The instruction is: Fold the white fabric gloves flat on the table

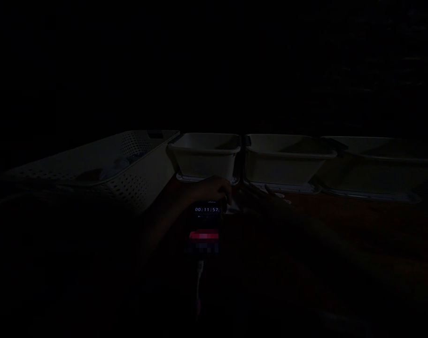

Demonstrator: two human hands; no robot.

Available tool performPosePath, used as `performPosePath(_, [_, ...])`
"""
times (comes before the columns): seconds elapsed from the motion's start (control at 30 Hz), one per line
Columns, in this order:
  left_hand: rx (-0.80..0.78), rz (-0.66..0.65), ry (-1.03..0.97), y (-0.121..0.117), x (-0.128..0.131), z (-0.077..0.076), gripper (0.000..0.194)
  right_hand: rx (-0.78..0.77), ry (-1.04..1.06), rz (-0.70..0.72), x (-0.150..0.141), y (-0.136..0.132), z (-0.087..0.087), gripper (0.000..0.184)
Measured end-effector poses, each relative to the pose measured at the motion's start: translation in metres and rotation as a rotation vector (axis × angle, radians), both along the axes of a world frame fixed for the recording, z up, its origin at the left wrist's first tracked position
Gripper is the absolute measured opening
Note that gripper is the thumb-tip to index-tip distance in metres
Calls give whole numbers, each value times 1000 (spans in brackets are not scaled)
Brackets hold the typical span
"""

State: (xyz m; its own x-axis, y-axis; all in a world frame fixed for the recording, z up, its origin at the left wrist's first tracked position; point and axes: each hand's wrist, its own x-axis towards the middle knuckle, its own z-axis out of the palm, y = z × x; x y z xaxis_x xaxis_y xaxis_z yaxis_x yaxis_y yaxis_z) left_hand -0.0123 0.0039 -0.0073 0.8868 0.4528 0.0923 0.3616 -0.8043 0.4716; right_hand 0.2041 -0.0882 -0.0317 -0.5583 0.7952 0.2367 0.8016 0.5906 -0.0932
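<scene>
The scene is very dark. My left hand point(215, 188) reaches in above a phone point(203, 230), its fingers bent downward; whatever lies inside them is hidden. Just beyond the fingertips is a small pale thing point(232, 205), too dim to name. My right hand point(254, 199) is close by on the right, mostly lost in shadow, and its fingers cannot be made out clearly. The phone's lit screen shows a running-time display.
A perforated basket point(157, 176) with dim contents stands at left. Three pale tubs line the back: a left tub point(205, 162), a middle tub point(280, 166) and a right tub point(365, 176). A white cable point(198, 281) runs from the phone toward me across the reddish table point(361, 225).
</scene>
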Motion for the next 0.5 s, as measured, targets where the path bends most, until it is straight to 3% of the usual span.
performPosePath(0.17, [3, -3, 17, -2, 1, 2, 31, -68, -16, 67, -14, 5, -6, 64])
performPosePath(0.5, [-52, 20, 7, -2, 1, 0, 32, -115, -95, -44, -14, 0, -2, 65])
